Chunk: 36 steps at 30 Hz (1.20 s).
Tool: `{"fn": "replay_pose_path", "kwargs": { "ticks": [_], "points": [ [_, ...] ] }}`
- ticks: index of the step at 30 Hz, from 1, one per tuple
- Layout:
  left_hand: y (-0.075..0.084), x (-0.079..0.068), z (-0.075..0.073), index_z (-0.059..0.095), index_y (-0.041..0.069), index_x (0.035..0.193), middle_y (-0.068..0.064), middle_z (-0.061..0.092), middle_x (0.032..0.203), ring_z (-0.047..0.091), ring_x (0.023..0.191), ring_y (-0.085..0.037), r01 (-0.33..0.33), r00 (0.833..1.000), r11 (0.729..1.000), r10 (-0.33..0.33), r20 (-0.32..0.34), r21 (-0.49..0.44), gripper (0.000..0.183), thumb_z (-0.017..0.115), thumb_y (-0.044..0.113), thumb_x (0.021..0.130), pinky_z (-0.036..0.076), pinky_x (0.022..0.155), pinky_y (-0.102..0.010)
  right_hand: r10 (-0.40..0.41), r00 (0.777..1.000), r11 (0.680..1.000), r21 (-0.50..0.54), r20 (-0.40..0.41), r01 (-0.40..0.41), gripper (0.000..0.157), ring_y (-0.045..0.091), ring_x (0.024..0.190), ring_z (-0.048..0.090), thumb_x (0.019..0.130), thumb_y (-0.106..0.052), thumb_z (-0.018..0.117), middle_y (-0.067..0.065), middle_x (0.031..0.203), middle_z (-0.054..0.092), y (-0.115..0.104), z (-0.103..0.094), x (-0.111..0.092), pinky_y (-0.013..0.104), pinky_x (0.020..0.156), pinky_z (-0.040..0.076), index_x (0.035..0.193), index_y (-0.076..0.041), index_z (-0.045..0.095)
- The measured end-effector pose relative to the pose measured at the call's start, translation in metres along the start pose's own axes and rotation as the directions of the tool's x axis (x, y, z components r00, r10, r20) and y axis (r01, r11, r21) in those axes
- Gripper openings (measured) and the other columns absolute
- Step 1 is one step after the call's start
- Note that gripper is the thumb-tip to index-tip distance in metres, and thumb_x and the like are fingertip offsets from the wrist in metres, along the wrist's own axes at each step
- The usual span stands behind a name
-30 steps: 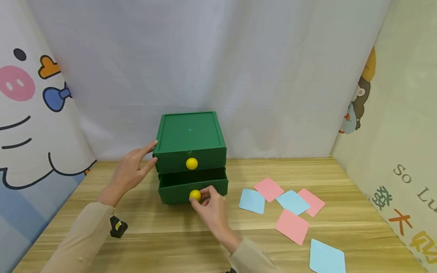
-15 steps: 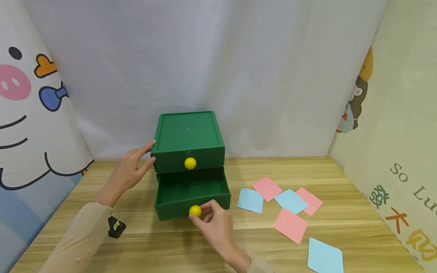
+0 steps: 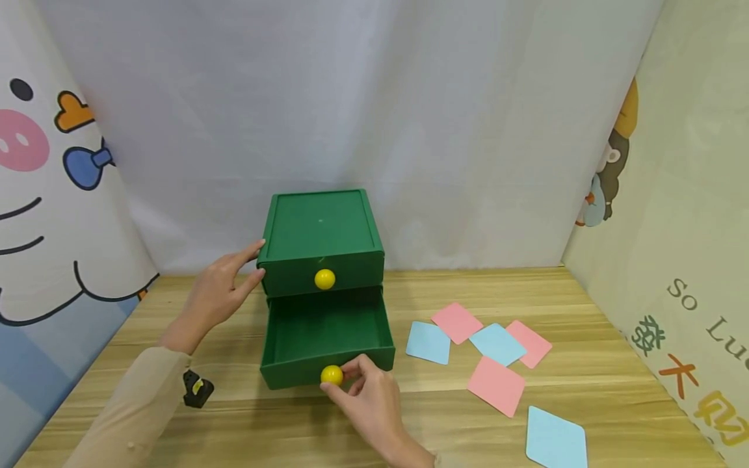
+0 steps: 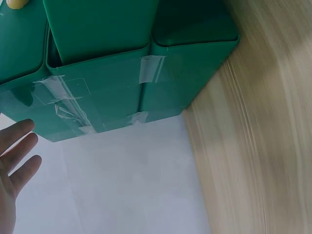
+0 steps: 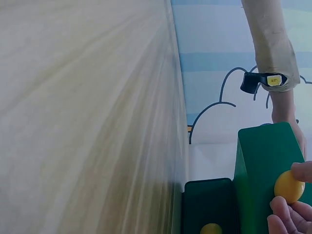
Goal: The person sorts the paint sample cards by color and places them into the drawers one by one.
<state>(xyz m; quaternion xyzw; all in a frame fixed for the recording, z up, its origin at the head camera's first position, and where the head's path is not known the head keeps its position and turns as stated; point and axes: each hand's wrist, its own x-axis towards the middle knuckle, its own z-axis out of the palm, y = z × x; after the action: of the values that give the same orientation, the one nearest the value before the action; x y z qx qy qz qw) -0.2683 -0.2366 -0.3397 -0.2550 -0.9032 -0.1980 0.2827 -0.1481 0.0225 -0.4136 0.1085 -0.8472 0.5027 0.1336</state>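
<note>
The left hand (image 3: 218, 291), fingers extended and spread, is at the near left edge of the green drawer cabinet (image 3: 320, 222). Right of this hand, the upper drawer (image 3: 292, 280) is closed; the bottom drawer (image 5: 209, 197) also appears closed. The middle drawer (image 3: 292, 374) projects well out. The right hand (image 3: 374, 400) pinches its yellow knob (image 3: 331, 375). Opening appears largely complete; knob release remains. Right of this hand, pink cards (image 3: 496, 385) and blue cards (image 3: 498, 344) lie on the counter (image 3: 620, 364), outside the drawer.

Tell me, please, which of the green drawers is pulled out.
It is the middle drawer, whose yellow knob the right hand pinches; the top drawer above and the bottom drawer beneath are both closed.
</note>
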Motion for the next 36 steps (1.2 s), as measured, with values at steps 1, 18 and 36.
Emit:
{"fn": "replay_pose_path", "kwargs": {
  "ticks": [1, 18, 36],
  "points": [
    [0.0, 0.0, 0.0, 0.037, 0.013, 0.14, -0.02, 0.057, 0.118, 0.056, 0.092, -0.037, 0.0, 1.0, 1.0, 0.0, -0.001, 0.002, 0.051, 0.053, 0.024, 0.093, 0.046, 0.073, -0.052, -0.001, 1.0, 1.0, -0.002, -0.001, 0.001, 0.029, -0.004, 0.049, 0.047, 0.073, -0.038, 0.074, -0.004, 0.076, 0.065, 0.0, 0.0, 0.0, 0.015, 0.05, 0.039, 0.083, -0.014, 0.062],
    [-0.001, -0.001, -0.002, 0.038, 0.013, 0.14, -0.021, 0.057, 0.116, 0.056, 0.092, -0.037, 0.001, 1.0, 1.0, -0.001, -0.005, 0.004, 0.051, 0.053, 0.024, 0.093, 0.046, 0.072, -0.052, -0.082, 0.992, 0.993, -0.078, 0.099, 0.09, 0.034, 0.002, 0.062, 0.059, 0.073, -0.042, 0.073, -0.005, 0.076, 0.065, -0.006, -0.031, 0.004, 0.017, 0.056, 0.045, 0.086, -0.013, 0.063],
    [0.002, 0.0, -0.002, 0.037, 0.013, 0.14, -0.019, 0.057, 0.119, 0.057, 0.08, -0.032, 0.01, 1.0, 1.0, -0.009, 0.018, -0.003, 0.051, 0.053, 0.025, 0.093, 0.047, 0.066, -0.048, 0.126, 0.979, 0.913, -0.406, 0.159, -0.051, 0.05, 0.023, 0.089, 0.058, 0.069, -0.029, 0.077, 0.009, 0.1, 0.063, 0.092, -0.167, 0.019, 0.033, 0.068, 0.048, 0.107, -0.001, 0.061]
  ]
}}
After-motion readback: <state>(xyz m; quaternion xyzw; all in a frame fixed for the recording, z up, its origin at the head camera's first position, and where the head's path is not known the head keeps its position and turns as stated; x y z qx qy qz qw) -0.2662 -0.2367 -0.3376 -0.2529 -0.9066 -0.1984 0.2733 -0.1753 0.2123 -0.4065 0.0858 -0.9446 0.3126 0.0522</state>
